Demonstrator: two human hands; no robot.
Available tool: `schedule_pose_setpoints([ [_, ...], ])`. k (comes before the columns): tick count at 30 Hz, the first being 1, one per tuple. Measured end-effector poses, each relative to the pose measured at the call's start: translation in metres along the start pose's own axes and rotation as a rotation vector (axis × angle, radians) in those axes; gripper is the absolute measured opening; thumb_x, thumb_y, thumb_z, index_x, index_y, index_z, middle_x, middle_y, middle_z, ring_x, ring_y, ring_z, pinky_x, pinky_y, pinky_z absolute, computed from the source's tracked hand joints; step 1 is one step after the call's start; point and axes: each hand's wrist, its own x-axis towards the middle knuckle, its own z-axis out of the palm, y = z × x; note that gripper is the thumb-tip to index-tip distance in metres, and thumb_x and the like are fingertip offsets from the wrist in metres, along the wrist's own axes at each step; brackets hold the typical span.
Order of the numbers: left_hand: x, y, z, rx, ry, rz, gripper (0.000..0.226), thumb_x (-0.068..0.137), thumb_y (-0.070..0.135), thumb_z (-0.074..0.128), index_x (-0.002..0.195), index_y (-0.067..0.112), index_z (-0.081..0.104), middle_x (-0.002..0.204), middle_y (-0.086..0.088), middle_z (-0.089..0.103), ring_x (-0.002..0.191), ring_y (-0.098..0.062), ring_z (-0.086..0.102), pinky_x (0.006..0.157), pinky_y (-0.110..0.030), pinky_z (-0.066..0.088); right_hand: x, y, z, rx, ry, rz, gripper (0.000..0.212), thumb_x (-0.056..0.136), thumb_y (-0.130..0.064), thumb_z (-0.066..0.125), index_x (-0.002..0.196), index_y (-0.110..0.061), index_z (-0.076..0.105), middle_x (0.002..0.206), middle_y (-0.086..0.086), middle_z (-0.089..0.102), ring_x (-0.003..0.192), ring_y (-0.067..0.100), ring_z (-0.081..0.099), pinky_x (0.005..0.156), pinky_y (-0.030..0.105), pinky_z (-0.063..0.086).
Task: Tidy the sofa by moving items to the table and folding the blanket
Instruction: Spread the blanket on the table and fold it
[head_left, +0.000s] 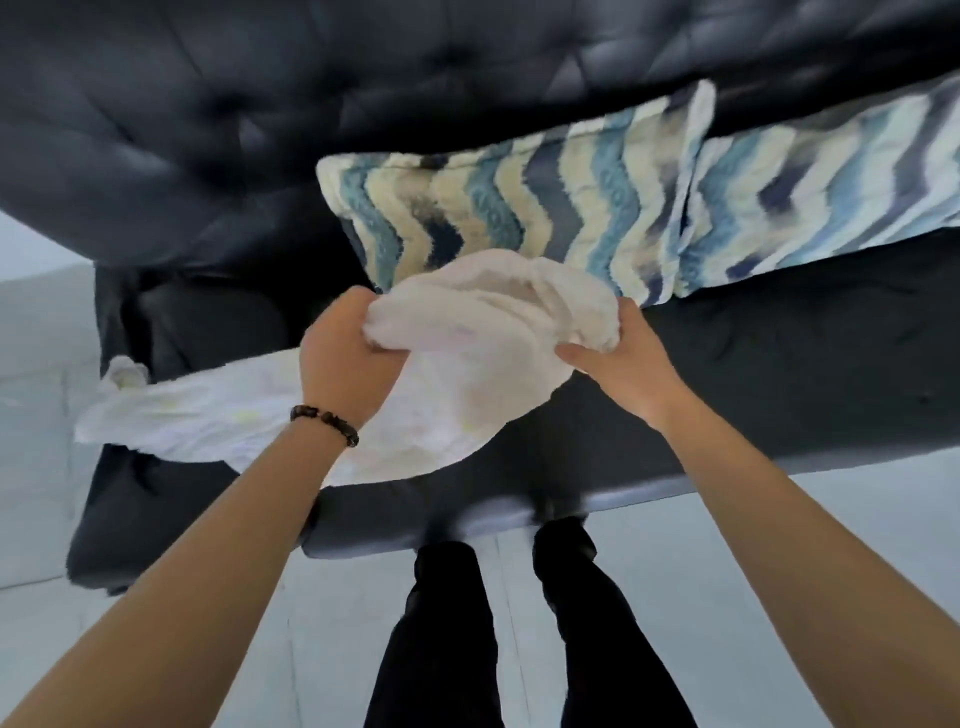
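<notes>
Judging from the head view, the white blanket (483, 358) is light, soft and limp, so it will sag wherever unheld; corners give the best hold. My left hand (345, 364) and right hand (618, 369) each clutch a bunch of it above the sofa (779, 364) seat, the rest trailing left along it.
</notes>
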Motion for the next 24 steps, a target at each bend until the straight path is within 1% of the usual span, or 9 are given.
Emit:
schedule_pose_setpoints([
  [3, 0.016, 0.061, -0.068, -0.081, 0.119, 0.107, 0.021, 0.076, 0.009, 0.07, 0.079, 0.013, 0.05, 0.068, -0.001, 0.053, 0.064, -0.017, 0.048, 0.056, -0.032, 0.042, -0.053, -0.053, -0.027, 0.235, 0.024, -0.099, 0.044, 0.087, -0.045, 0.071, 0.123, -0.024, 0.057, 0.118, -0.013, 0.065, 0.107, 0.002, 0.061, 0.09, 0.023, 0.05],
  [7, 0.023, 0.128, -0.154, -0.124, 0.25, 0.234, 0.023, 0.078, 0.004, 0.068, 0.079, 0.018, 0.05, 0.068, 0.014, 0.049, 0.064, 0.006, 0.049, 0.054, -0.009, 0.035, -0.114, -0.112, -0.068, 0.337, 0.167, -0.187, 0.025, 0.091, -0.04, 0.068, 0.109, -0.024, 0.066, 0.108, -0.003, 0.07, 0.102, 0.012, 0.066, 0.093, 0.037, 0.054],
  [12, 0.015, 0.185, -0.233, -0.306, 0.3, 0.322, 0.014, 0.078, 0.009, 0.065, 0.086, 0.015, 0.056, 0.073, 0.013, 0.054, 0.065, -0.001, 0.048, 0.057, -0.019, 0.041, -0.209, -0.198, -0.117, 0.688, 0.305, -0.248, 0.011, 0.09, -0.042, 0.066, 0.1, -0.036, 0.064, 0.105, -0.008, 0.07, 0.099, 0.012, 0.066, 0.09, 0.034, 0.054],
  [15, 0.001, 0.22, -0.256, -0.4, 0.243, 0.393, 0.015, 0.079, 0.01, 0.065, 0.09, 0.015, 0.056, 0.076, 0.013, 0.056, 0.066, -0.003, 0.05, 0.058, -0.018, 0.042, -0.27, -0.226, -0.136, 0.816, 0.266, -0.411, 0.041, 0.09, -0.057, 0.057, 0.118, -0.03, 0.069, 0.119, -0.002, 0.072, 0.111, 0.016, 0.067, 0.1, 0.037, 0.05],
  [18, -0.023, 0.249, -0.257, -0.465, 0.132, 0.516, 0.016, 0.081, 0.005, 0.065, 0.09, 0.014, 0.056, 0.076, 0.012, 0.056, 0.065, 0.0, 0.051, 0.056, -0.008, 0.04, -0.322, -0.223, -0.136, 0.882, 0.203, -0.54, 0.056, 0.085, -0.065, 0.05, 0.111, -0.022, 0.075, 0.122, 0.007, 0.07, 0.118, 0.022, 0.064, 0.104, 0.041, 0.046],
  [20, -0.043, 0.268, -0.244, -0.512, 0.015, 0.618, 0.013, 0.081, 0.006, 0.063, 0.089, 0.013, 0.057, 0.077, 0.011, 0.058, 0.066, 0.005, 0.052, 0.058, -0.006, 0.04, -0.346, -0.207, -0.127, 0.805, 0.241, -0.573, 0.046, 0.092, -0.055, 0.052, 0.104, -0.014, 0.072, 0.107, 0.01, 0.07, 0.102, 0.023, 0.067, 0.093, 0.039, 0.052],
  [22, -0.067, 0.289, -0.224, -0.554, -0.112, 0.691, 0.013, 0.078, 0.005, 0.06, 0.088, 0.013, 0.059, 0.078, 0.008, 0.061, 0.068, 0.007, 0.053, 0.06, -0.007, 0.04, -0.363, -0.183, -0.114, 0.651, 0.413, -0.513, 0.021, 0.098, -0.031, 0.059, 0.102, -0.012, 0.065, 0.094, 0.005, 0.067, 0.087, 0.019, 0.065, 0.082, 0.036, 0.054],
  [23, -0.082, 0.299, -0.213, -0.57, -0.174, 0.725, 0.015, 0.075, 0.005, 0.058, 0.086, 0.014, 0.059, 0.078, 0.008, 0.061, 0.069, 0.005, 0.054, 0.061, -0.008, 0.04, -0.371, -0.168, -0.108, 0.57, 0.493, -0.444, 0.012, 0.098, -0.021, 0.061, 0.107, -0.013, 0.062, 0.096, 0.004, 0.067, 0.087, 0.02, 0.067, 0.082, 0.035, 0.056],
  [24, -0.099, 0.31, -0.202, -0.586, -0.238, 0.765, 0.017, 0.071, 0.007, 0.055, 0.085, 0.015, 0.059, 0.078, 0.007, 0.061, 0.07, 0.003, 0.054, 0.063, -0.011, 0.041, -0.382, -0.154, -0.103, 0.494, 0.554, -0.371, 0.021, 0.096, -0.016, 0.063, 0.117, -0.017, 0.059, 0.104, 0.003, 0.066, 0.091, 0.02, 0.068, 0.082, 0.031, 0.057],
])
